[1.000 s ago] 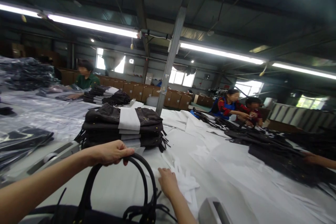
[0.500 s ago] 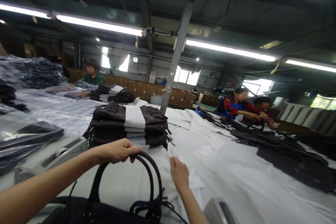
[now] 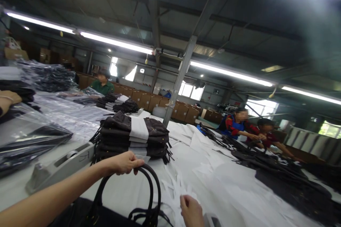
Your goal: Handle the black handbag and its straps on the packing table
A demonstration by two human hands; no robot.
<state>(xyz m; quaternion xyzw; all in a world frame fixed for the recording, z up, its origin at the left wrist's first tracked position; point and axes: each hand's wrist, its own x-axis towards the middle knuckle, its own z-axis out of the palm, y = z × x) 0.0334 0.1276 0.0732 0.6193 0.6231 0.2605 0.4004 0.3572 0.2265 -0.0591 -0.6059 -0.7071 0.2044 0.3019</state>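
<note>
My left hand (image 3: 125, 163) is closed round the top of the looped handles (image 3: 151, 181) of a black handbag (image 3: 114, 216). The bag is at the bottom edge, mostly cut off, with thin dark straps beside the handles. To the right, my right hand (image 3: 191, 210) is closed, thumb against curled fingers, close to loose white paper strips (image 3: 174, 186). Whether something is in its fingers I cannot make out. Just beyond my left hand lies a stack of folded dark bags (image 3: 114, 136) with white paper bands (image 3: 139, 127) round them.
Left of the stack stands a grey tape dispenser (image 3: 60, 166); another dispenser (image 3: 211, 220) shows at the bottom. Plastic-wrapped bags (image 3: 32, 145) lie left, near another person's hand (image 3: 9, 99). White sheets (image 3: 231, 181) and dark bags (image 3: 290, 184) spread right, where two co-workers handle things.
My right hand has moved down and slightly right, away from the strips near the stack. My left hand keeps hold of the handles. Another person's hand has appeared at the left edge.
</note>
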